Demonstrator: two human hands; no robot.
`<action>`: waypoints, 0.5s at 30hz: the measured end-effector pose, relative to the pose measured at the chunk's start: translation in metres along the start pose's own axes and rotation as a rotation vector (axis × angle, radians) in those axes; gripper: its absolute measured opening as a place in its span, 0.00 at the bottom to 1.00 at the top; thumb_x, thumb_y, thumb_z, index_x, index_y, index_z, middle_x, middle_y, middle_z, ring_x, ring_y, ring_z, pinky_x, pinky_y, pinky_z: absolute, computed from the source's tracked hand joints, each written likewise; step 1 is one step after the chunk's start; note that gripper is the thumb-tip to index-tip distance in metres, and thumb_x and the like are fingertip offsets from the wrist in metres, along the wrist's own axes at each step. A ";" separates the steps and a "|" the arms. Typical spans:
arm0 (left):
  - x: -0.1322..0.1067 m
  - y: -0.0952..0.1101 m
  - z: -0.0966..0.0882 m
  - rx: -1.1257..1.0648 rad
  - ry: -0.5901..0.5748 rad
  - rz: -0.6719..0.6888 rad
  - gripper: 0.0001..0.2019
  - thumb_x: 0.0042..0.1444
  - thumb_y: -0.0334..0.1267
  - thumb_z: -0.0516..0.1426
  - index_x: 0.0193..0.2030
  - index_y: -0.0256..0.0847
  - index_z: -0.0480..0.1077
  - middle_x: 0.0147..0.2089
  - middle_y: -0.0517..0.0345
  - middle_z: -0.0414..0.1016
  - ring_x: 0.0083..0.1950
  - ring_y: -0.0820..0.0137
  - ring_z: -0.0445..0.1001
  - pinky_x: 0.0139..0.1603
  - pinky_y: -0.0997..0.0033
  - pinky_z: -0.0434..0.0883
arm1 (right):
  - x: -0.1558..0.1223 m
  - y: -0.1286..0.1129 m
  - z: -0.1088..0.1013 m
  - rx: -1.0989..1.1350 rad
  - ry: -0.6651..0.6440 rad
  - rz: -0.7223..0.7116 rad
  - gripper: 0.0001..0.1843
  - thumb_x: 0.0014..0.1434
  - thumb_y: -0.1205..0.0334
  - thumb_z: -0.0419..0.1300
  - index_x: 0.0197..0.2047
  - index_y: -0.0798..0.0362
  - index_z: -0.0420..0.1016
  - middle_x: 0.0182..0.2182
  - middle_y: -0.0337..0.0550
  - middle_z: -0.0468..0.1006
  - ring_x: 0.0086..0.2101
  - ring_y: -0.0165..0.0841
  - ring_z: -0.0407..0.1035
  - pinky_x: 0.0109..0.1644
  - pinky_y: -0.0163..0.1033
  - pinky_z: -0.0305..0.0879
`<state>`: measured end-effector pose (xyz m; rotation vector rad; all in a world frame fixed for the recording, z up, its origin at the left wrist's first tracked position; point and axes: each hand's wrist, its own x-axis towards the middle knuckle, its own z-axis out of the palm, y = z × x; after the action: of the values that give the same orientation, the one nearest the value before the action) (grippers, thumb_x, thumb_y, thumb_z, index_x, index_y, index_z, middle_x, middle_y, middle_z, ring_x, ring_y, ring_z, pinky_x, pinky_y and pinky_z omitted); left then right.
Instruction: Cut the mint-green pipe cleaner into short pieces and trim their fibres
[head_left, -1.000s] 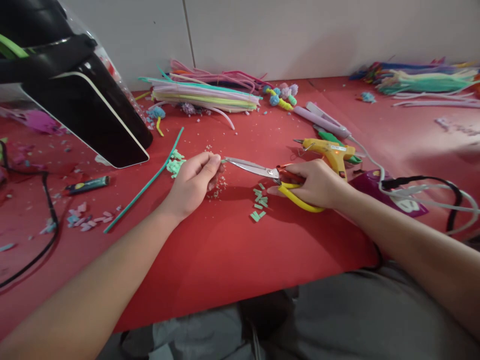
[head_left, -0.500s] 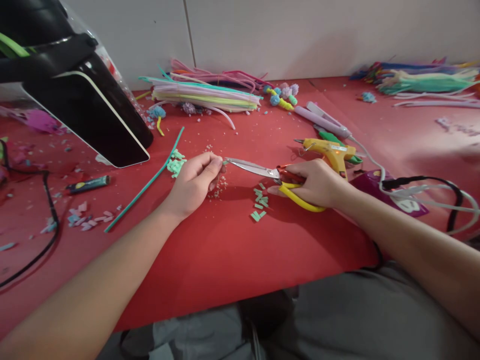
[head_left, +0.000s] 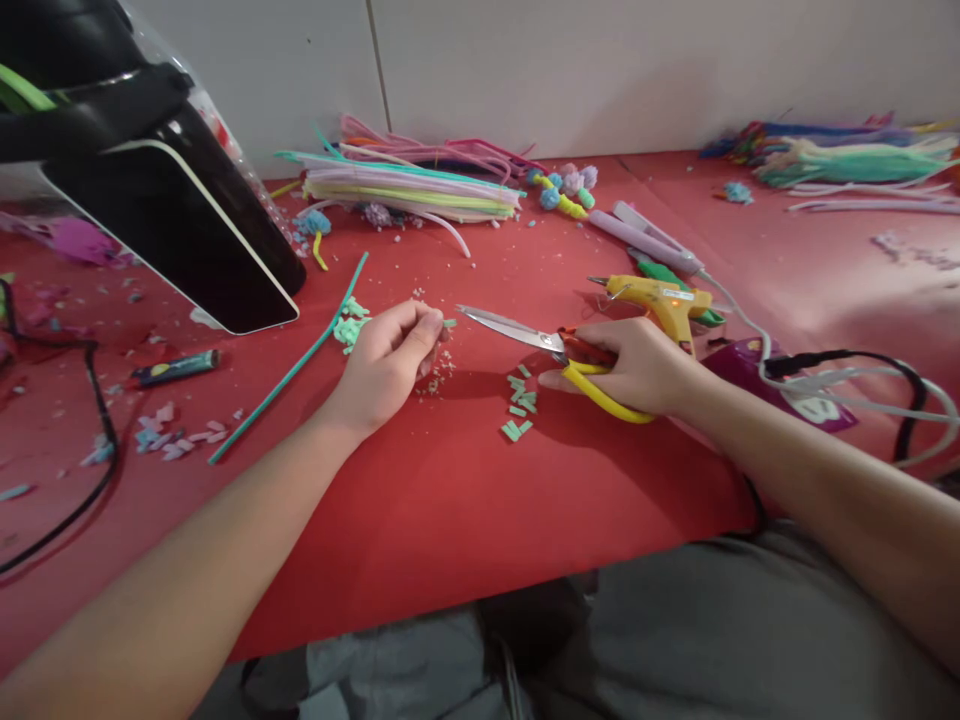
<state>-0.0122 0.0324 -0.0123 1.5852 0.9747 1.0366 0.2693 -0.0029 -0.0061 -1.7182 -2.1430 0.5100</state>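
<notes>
Scissors (head_left: 549,342) with red and yellow handles point leftward above the red tabletop (head_left: 465,510), their handles gripped in the curled right hand (head_left: 645,365), the blade tips just short of a green snippet (head_left: 450,323). Thumb and fingers of the left hand (head_left: 390,355) are pinched closed on that snippet. Cut green pieces (head_left: 519,405) lie below the blades; a pale green pile (head_left: 349,328) and a long teal stem (head_left: 289,362) flank the left hand. Crowding the right hand's far side is a yellow glue gun (head_left: 667,300), with a purple box (head_left: 739,365) and pale cables (head_left: 765,345) near the forearm. Fuzzy stems (head_left: 412,190) lie bundled by the wall.
</notes>
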 end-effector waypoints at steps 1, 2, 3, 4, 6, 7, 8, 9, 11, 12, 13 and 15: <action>0.000 0.000 0.000 0.007 0.001 0.004 0.14 0.67 0.44 0.56 0.31 0.40 0.68 0.24 0.61 0.64 0.24 0.75 0.61 0.23 0.73 0.58 | 0.000 0.000 0.000 0.008 -0.005 0.002 0.37 0.49 0.26 0.62 0.22 0.49 0.51 0.19 0.34 0.54 0.23 0.27 0.47 0.28 0.40 0.45; 0.000 0.000 0.000 0.013 0.004 0.008 0.14 0.66 0.44 0.56 0.31 0.40 0.68 0.24 0.61 0.64 0.24 0.75 0.61 0.23 0.73 0.58 | 0.000 -0.001 -0.001 0.011 -0.007 -0.001 0.37 0.49 0.26 0.62 0.22 0.49 0.51 0.19 0.34 0.54 0.23 0.27 0.47 0.28 0.40 0.45; 0.000 0.000 0.000 0.017 0.007 0.012 0.13 0.66 0.44 0.57 0.31 0.40 0.68 0.24 0.61 0.64 0.24 0.75 0.61 0.23 0.73 0.59 | -0.001 -0.001 -0.001 0.011 -0.008 -0.007 0.37 0.49 0.26 0.63 0.22 0.49 0.51 0.19 0.34 0.54 0.23 0.27 0.47 0.28 0.40 0.45; 0.000 0.000 0.000 0.020 0.011 0.016 0.13 0.66 0.44 0.57 0.31 0.41 0.68 0.24 0.61 0.64 0.24 0.75 0.61 0.23 0.73 0.59 | 0.000 -0.001 -0.001 0.007 -0.008 -0.012 0.37 0.48 0.26 0.63 0.21 0.49 0.51 0.19 0.34 0.54 0.23 0.27 0.46 0.28 0.40 0.45; 0.000 0.000 0.000 0.025 0.017 0.021 0.13 0.66 0.44 0.57 0.31 0.41 0.67 0.24 0.62 0.63 0.24 0.75 0.61 0.24 0.72 0.59 | 0.000 -0.002 -0.001 -0.001 -0.006 -0.019 0.37 0.49 0.26 0.63 0.21 0.49 0.50 0.18 0.34 0.54 0.23 0.27 0.46 0.28 0.40 0.45; 0.000 -0.001 -0.001 0.028 0.018 0.024 0.13 0.66 0.44 0.57 0.31 0.41 0.67 0.24 0.62 0.63 0.24 0.75 0.61 0.24 0.72 0.59 | 0.000 -0.002 -0.001 -0.004 -0.006 -0.019 0.38 0.49 0.26 0.63 0.21 0.49 0.50 0.18 0.34 0.54 0.23 0.27 0.46 0.28 0.40 0.45; 0.000 -0.001 -0.001 0.032 0.018 0.027 0.13 0.66 0.44 0.57 0.31 0.41 0.68 0.24 0.62 0.63 0.24 0.75 0.61 0.24 0.72 0.58 | 0.000 -0.002 0.000 -0.005 -0.007 -0.018 0.38 0.49 0.26 0.62 0.21 0.49 0.50 0.18 0.34 0.54 0.23 0.28 0.46 0.28 0.40 0.45; 0.000 -0.001 -0.001 0.036 0.016 0.027 0.13 0.66 0.45 0.57 0.32 0.41 0.68 0.24 0.62 0.63 0.24 0.75 0.61 0.24 0.71 0.58 | 0.000 -0.002 0.000 -0.005 -0.008 -0.018 0.38 0.49 0.26 0.62 0.21 0.49 0.50 0.18 0.34 0.54 0.23 0.28 0.46 0.28 0.40 0.46; 0.000 0.000 -0.001 0.038 0.013 0.029 0.13 0.66 0.44 0.57 0.32 0.41 0.68 0.24 0.62 0.63 0.24 0.75 0.61 0.23 0.71 0.58 | 0.001 -0.001 0.000 -0.006 -0.012 -0.010 0.37 0.49 0.26 0.63 0.21 0.49 0.51 0.18 0.34 0.54 0.23 0.28 0.47 0.28 0.40 0.46; 0.000 0.000 0.000 0.038 0.013 0.030 0.13 0.66 0.44 0.57 0.32 0.41 0.68 0.24 0.62 0.63 0.24 0.75 0.61 0.23 0.71 0.58 | 0.001 -0.001 0.000 -0.008 -0.015 -0.003 0.37 0.49 0.26 0.63 0.21 0.49 0.51 0.18 0.34 0.54 0.23 0.28 0.47 0.28 0.40 0.46; 0.000 0.000 0.000 0.037 0.014 0.030 0.13 0.66 0.44 0.57 0.32 0.41 0.68 0.24 0.62 0.63 0.24 0.75 0.61 0.23 0.71 0.58 | 0.001 0.000 0.000 -0.012 -0.016 0.004 0.38 0.48 0.26 0.63 0.21 0.49 0.51 0.18 0.34 0.54 0.23 0.28 0.47 0.28 0.40 0.46; 0.000 -0.001 0.000 0.038 0.022 0.030 0.14 0.66 0.45 0.57 0.31 0.41 0.68 0.24 0.62 0.62 0.23 0.75 0.60 0.23 0.71 0.57 | 0.001 0.001 0.000 -0.020 -0.020 0.019 0.38 0.48 0.25 0.63 0.21 0.49 0.50 0.18 0.34 0.54 0.23 0.27 0.46 0.28 0.40 0.46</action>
<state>-0.0122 0.0323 -0.0130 1.6269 0.9929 1.0636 0.2695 -0.0019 -0.0067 -1.7524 -2.1547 0.5155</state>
